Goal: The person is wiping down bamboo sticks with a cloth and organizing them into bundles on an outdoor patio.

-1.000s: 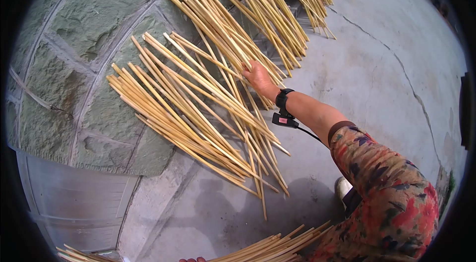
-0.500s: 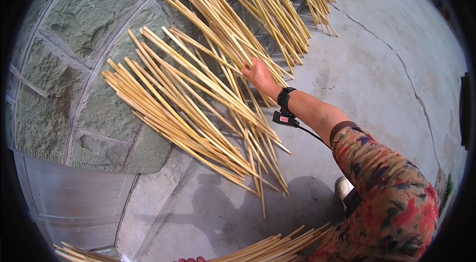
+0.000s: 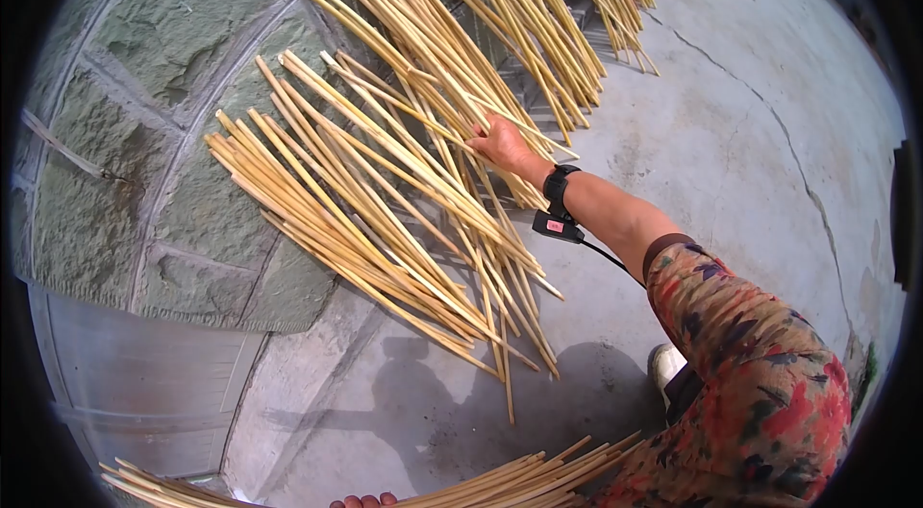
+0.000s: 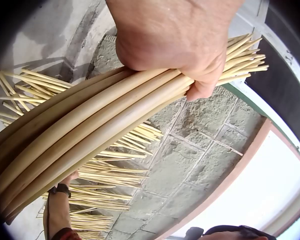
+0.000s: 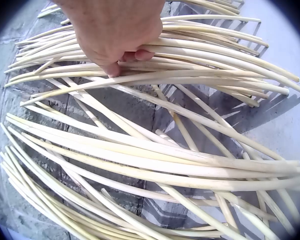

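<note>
My left hand (image 4: 175,40) grips a thick bundle of long, pale yellow sticks (image 4: 90,115), its fingers curled round them. In the head view only the fingertips of that hand show at the bottom edge. My right hand (image 3: 505,143) reaches out to a pile of similar sticks (image 3: 423,37) lying against the stone wall. In the right wrist view, its thumb and fingers close round a few sticks (image 5: 205,52) near the top of that pile. Nearer to me, a looser pile of crossed sticks (image 3: 356,220) fans out.
More stick piles (image 3: 529,27) lie in a row along the green-grey stone wall (image 3: 221,18). Cracked concrete ground (image 3: 711,152) stretches to the right. A metallic panel (image 3: 144,373) stands at lower left, and a shoe (image 3: 665,366) shows beside the floral sleeve (image 3: 750,345).
The sticks under my right hand have shifted a little, their far ends spreading leftward from the pile. The left bundle's end has risen slightly at lower left. The right hand stays almost in place.
</note>
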`<state>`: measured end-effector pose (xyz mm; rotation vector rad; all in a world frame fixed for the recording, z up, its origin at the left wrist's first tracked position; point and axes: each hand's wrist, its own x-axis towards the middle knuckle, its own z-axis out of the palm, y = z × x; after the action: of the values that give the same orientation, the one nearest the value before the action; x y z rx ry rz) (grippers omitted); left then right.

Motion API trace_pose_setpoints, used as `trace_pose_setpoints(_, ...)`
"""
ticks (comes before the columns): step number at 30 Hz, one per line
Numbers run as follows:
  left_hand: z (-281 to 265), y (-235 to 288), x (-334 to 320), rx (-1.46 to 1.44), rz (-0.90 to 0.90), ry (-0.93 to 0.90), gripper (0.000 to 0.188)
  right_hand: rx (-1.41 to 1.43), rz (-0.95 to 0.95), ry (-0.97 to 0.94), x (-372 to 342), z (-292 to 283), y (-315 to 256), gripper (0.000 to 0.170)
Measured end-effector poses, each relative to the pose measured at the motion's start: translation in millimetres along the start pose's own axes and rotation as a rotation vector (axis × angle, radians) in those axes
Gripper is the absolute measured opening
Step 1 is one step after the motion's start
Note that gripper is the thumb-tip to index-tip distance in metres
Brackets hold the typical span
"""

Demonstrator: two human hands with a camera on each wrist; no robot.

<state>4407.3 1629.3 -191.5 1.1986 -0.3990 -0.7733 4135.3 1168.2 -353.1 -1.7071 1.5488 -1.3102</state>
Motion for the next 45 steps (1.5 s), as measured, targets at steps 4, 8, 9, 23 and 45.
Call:
trace_pose_setpoints(4,0.5,-0.1,0.2,-0.141,-0.036,-0.044,0.038,0.086,0.071,-0.026,-3.9,-6.3,-7.2,0.021)
trace_pose_setpoints(8,3.3,1.3,0.0,-0.488,-0.132,-0.195,0.036,0.24,0.036,-0.086,-6.9,-14.5,-0.6,0.027)
trace_pose_setpoints(9,3.7,0.4,-0.2,-0.542,-0.147,-0.233,0.035,0.273,-0.066,-0.084,-7.5,-16.3,-0.6,0.028)
trace_pose_setpoints(23,26.2,16.1,-12.0,-0.442,-0.179,-0.18,0.034,-0.263,-0.197,-0.384,-37.2,-43.4,-8.5,0.016)
trace_pose_setpoints(45,34.6,6.9,-18.5,0.335,0.011,0.152,0.046,-0.155,-0.154,-0.13,-40.1,-37.0,5.7,0.027)
